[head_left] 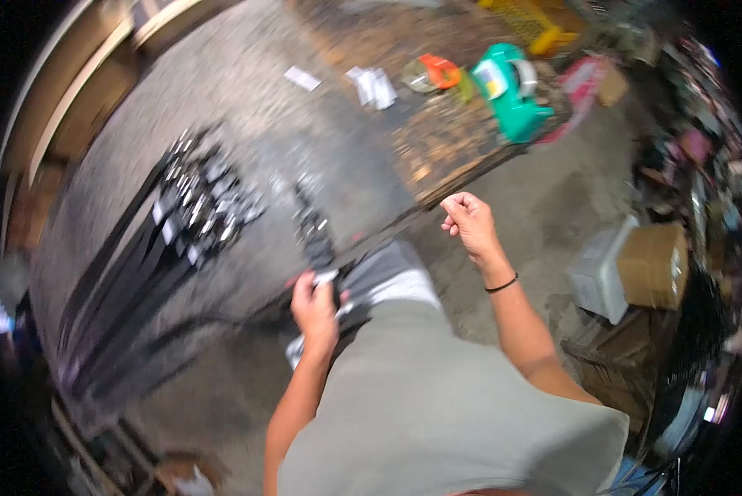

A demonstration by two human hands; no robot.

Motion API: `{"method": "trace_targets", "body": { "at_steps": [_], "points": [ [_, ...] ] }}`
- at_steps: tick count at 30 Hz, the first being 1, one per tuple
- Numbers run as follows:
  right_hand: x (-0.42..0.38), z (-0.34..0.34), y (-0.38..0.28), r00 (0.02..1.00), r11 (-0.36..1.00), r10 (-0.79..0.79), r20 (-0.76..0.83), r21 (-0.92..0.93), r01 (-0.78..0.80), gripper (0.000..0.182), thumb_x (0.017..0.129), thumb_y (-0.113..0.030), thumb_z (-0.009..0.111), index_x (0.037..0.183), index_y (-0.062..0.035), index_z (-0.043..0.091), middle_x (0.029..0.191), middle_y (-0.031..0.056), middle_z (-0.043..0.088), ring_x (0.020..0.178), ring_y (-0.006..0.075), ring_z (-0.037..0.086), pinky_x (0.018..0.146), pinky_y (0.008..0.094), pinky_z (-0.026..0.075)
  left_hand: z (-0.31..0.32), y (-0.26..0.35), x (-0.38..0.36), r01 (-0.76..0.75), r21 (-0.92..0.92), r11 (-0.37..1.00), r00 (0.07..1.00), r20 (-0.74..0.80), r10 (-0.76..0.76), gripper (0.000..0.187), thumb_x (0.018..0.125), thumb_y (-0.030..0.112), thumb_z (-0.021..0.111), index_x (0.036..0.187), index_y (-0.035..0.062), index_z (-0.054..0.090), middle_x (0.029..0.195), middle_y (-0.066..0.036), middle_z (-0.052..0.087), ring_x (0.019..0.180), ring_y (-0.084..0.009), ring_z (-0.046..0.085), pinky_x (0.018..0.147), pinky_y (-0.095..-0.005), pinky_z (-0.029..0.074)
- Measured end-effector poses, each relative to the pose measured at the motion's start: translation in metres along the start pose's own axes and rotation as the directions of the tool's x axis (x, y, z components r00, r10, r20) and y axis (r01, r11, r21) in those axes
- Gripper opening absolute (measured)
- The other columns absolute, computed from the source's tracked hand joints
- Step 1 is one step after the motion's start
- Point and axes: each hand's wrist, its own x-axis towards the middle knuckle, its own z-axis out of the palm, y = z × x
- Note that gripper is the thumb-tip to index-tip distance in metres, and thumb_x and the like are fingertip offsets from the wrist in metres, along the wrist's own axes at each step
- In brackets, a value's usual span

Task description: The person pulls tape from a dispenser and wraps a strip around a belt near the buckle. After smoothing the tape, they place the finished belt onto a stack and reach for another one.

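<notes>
Worktop [251,103], grey, upper left of frame: strap pile [209,194], left; single strap [313,230], centre, its near end grasped by left hand [313,310], best kept flat and untwisted. Right hand [470,223], right of centre: fingers pinched together, contents unclear.

The tabletop [247,91] looks matt grey and slightly scuffed, its brown part [449,145] rough, worn wood. Straps [127,277] on it are dark and mostly matt; blur hides whether they are leather or woven. Their buckles [209,198] are shiny, silvery metal. The slips [373,87] look like smooth white paper. The dispenser [503,99] is smooth green plastic, the crate [532,25] yellow plastic. The carton [656,264] is brown cardboard, the shirt [404,388] soft matt cloth, the floor [503,178] dull, concrete-like.
</notes>
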Motion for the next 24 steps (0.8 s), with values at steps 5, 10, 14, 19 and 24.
{"method": "trace_targets", "body": {
  "at_steps": [5,10,14,19,24],
  "points": [
    [0.044,-0.111,-0.066,0.867,0.970,-0.227,-0.443,-0.029,0.239,0.018,0.089,-0.023,0.061,0.081,-0.0066,0.059,0.071,-0.0002,0.057,0.062,0.0052,0.052,0.058,0.0210,0.044,0.014,0.007,-0.003,-0.094,0.012,0.995,0.990,0.107,0.093,0.008,0.090,0.007,0.047,0.093,0.0058,0.054,0.091,-0.003,0.056,0.075,-0.0107,0.055,0.055,-0.0250,0.050],
    [0.103,-0.168,-0.116,0.742,0.915,-0.397,-0.540,-0.293,0.276,0.021,0.088,-0.025,0.061,0.091,-0.0044,0.062,0.079,0.0013,0.060,0.069,0.0082,0.053,0.059,0.0261,0.044,0.012,0.009,-0.004,-0.148,0.066,0.987,0.984,0.109,0.141,0.007,0.091,0.006,0.046,0.093,0.0062,0.052,0.092,-0.003,0.053,0.075,-0.0101,0.054,0.055,-0.0255,0.052],
    [0.150,-0.200,-0.118,0.901,0.825,-0.274,-0.338,-0.563,0.040,0.030,0.086,-0.032,0.061,0.095,-0.0036,0.064,0.084,0.0017,0.060,0.070,0.0116,0.051,0.059,0.0334,0.042,0.020,0.015,-0.009,-0.168,0.034,0.985,0.985,0.048,0.167,0.007,0.089,0.003,0.045,0.088,0.0022,0.052,0.080,-0.003,0.053,0.058,-0.0097,0.054,0.054,-0.0247,0.051],
    [0.149,-0.185,-0.148,0.964,0.869,-0.062,-0.258,-0.490,-0.075,0.025,0.082,-0.027,0.063,0.086,-0.0022,0.064,0.080,0.0045,0.062,0.073,0.0144,0.053,0.063,0.0329,0.041,0.011,0.010,-0.005,-0.159,0.103,0.982,0.981,0.126,0.146,0.006,0.091,0.006,0.045,0.092,0.0046,0.051,0.089,-0.003,0.052,0.071,-0.0100,0.053,0.056,-0.0262,0.052],
    [0.162,-0.183,-0.147,0.947,0.744,-0.205,-0.246,-0.668,-0.012,0.021,0.074,-0.021,0.069,0.076,-0.0002,0.065,0.072,0.0123,0.065,0.067,0.0210,0.060,0.063,0.0356,0.046,0.014,0.012,-0.004,-0.165,0.110,0.980,0.977,0.152,0.147,0.006,0.091,0.005,0.045,0.091,0.0042,0.051,0.086,-0.003,0.052,0.066,-0.0101,0.053,0.055,-0.0267,0.052]
  ]
}}
